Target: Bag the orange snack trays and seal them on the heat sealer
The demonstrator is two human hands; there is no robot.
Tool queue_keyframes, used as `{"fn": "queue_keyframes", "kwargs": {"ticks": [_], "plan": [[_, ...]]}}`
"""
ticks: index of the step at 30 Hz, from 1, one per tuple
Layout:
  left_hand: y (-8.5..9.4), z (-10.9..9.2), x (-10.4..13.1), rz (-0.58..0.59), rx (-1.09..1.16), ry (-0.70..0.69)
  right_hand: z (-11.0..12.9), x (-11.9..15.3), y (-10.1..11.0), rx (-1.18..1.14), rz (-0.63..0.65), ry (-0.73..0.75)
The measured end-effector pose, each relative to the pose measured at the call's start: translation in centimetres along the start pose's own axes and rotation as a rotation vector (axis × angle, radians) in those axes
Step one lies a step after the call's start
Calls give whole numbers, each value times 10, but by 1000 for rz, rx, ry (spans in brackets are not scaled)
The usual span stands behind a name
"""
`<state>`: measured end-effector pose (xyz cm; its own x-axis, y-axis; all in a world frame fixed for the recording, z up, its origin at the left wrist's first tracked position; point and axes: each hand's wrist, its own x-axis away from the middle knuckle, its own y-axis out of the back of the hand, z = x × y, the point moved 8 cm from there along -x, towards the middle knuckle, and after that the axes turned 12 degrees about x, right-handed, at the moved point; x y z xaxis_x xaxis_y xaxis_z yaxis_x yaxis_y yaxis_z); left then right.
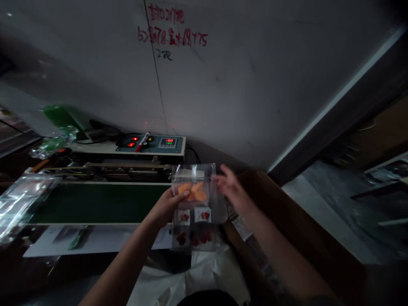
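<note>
A clear plastic bag (194, 221) hangs upright in front of me, with orange pieces, two small printed sachets and dark red items showing through it. My left hand (167, 206) pinches its left side, the thumb lying over the orange pieces. At the bag's upper right edge is my right hand (231, 187), slightly blurred, its fingers apart and nothing visible between them. Just left of the bag, a sealing machine (159, 146) with a lit display has a dark green belt (105, 204) along its front.
A red and white marker (143, 142) lies on the machine's panel. Clear plastic packages (19, 204) sit at the belt's left end. White paper (117, 240) lies below the belt. A brown box (306, 238) stands at right. The wall (223, 85) behind bears red writing.
</note>
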<state>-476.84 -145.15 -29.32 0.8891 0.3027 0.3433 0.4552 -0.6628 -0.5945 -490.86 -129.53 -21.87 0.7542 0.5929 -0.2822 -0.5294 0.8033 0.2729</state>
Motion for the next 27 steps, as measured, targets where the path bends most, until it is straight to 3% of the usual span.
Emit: {"fn": "queue_keyframes", "kwargs": {"ticks": [2, 5, 8, 11, 17, 23, 27], "plan": [[7, 8, -7, -5, 32, -1, -35, 19, -37, 1, -5, -72], [25, 9, -19, -99, 69, -57, -65, 34, -61, 22, -136, -90], [53, 2, -27, -286, 39, -103, -79, 33, -67, 91, -145, -91], [68, -8, -35, -365, -50, -143, -87, 29, -69, 161, -102, -77], [74, -16, -49, -389, -186, -192, -93, 30, -70, 300, -148, -31], [81, -13, -51, -452, -85, -182, -97, 34, -77, 292, -223, -101], [86, -17, -49, -471, -63, -171, -93, 31, -85, 347, -280, -65]]}}
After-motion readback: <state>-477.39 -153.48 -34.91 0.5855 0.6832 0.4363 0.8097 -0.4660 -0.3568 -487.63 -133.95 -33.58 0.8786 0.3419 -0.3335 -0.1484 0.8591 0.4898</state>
